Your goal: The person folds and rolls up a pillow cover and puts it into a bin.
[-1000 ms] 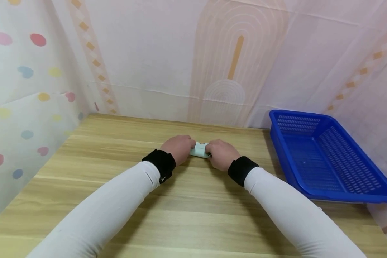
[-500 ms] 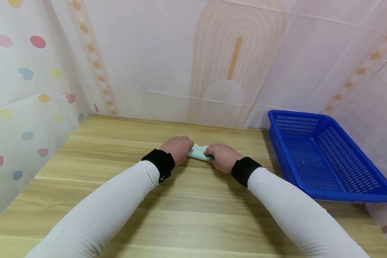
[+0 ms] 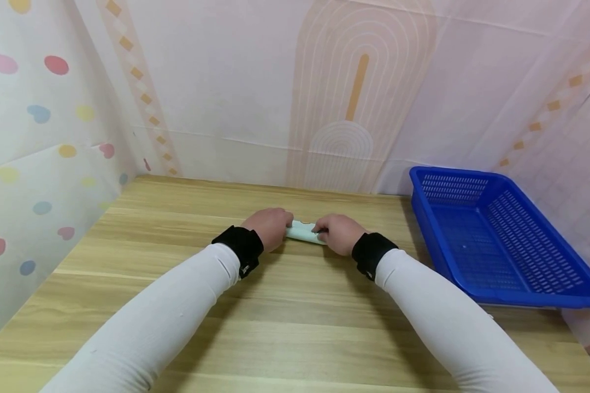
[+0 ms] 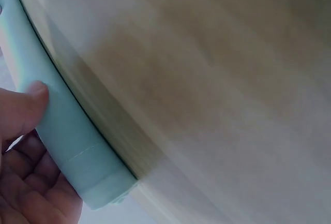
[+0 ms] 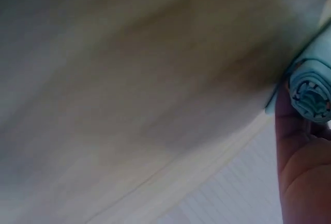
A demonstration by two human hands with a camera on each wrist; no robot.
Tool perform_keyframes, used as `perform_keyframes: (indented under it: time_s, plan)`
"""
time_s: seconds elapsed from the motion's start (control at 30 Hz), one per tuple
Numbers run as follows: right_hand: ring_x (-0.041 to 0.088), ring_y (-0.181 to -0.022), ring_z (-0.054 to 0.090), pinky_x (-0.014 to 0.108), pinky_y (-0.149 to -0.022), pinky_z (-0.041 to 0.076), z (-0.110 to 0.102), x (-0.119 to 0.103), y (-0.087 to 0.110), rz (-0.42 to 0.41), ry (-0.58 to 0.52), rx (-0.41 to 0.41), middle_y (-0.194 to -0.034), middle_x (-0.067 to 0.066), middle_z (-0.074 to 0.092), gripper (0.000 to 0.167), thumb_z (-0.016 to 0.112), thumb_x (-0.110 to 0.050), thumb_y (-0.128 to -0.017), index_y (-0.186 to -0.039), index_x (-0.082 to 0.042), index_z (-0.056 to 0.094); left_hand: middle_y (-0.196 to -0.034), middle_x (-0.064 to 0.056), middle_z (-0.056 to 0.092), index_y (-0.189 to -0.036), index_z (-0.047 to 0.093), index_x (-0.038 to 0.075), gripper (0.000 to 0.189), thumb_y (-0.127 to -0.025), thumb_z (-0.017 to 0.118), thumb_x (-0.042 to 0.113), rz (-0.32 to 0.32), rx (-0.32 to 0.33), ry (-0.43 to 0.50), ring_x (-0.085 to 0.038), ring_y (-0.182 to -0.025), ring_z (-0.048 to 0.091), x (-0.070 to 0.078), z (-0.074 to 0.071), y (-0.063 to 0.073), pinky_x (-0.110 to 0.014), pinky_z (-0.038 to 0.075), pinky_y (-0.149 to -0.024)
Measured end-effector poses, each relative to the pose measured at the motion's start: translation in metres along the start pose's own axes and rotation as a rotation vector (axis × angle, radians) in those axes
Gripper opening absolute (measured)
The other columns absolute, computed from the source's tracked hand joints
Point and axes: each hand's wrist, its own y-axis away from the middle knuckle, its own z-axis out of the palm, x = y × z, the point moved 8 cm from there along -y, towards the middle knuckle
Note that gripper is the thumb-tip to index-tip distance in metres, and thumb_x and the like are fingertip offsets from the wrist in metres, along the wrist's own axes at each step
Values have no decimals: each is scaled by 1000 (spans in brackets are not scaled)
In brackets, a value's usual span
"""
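Observation:
A mint-green cloth rolled into a tube (image 3: 302, 231) lies on the table between both hands, slightly slanted in the head view. My left hand (image 3: 270, 228) grips its left end. In the left wrist view the thumb presses on the smooth roll (image 4: 62, 115), with curled fingers behind it. My right hand (image 3: 341, 233) pinches the right end, where a small dark strip (image 3: 320, 232) shows at the fingertips. The right wrist view shows the spiral end of the roll (image 5: 312, 99), with patterned inner layers; the fingers (image 5: 302, 167) are just below it.
A blue perforated plastic basket (image 3: 437, 240) stands at the right side of the wooden table (image 3: 285, 327). Printed curtains (image 3: 216, 98) hang along the back and both sides. Black bands (image 3: 243, 248) wrap both wrists over white sleeves.
Both hands keep hold of the rolled cloth and shift only slightly. The left hand has moved a little to the left, and more of the roll shows between the hands.

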Motion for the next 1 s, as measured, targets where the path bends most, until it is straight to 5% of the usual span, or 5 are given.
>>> perform_keyframes:
  time_s: [0.27,0.57,0.83,1.0]
  plan:
    - [16,-98,63,33,-96,51,-2,5,-8,64,-27,-65,-114,4,76,18,64,-13,-104,-117,-10,76,-112,-8,74,-113,70,7,14,-101,63,3,-34,-64,68,-20,-92,63,-1,-2,2,-37,56,-91]
    - [16,-93,60,27,-87,48,-3,12,-16,121,-36,-130,-115,4,76,21,64,-16,-103,-119,-12,77,-114,-9,72,-116,68,7,17,-102,59,3,-31,-53,85,-21,-95,63,-4,3,-1,-37,56,-92]
    - [16,-92,60,20,-74,45,-4,15,-21,151,-57,-193,-122,6,75,23,65,-18,-102,-120,-11,77,-119,-7,70,-118,72,11,25,-94,79,14,16,13,44,-25,-104,67,7,-4,3,-37,56,-96]
    - [16,-94,61,23,-78,47,-6,15,-17,178,-44,-175,-122,5,76,24,67,-22,-102,-122,-12,78,-118,-7,72,-117,75,11,26,-93,81,15,-29,-1,57,-24,-103,68,8,-3,0,-38,56,-96]
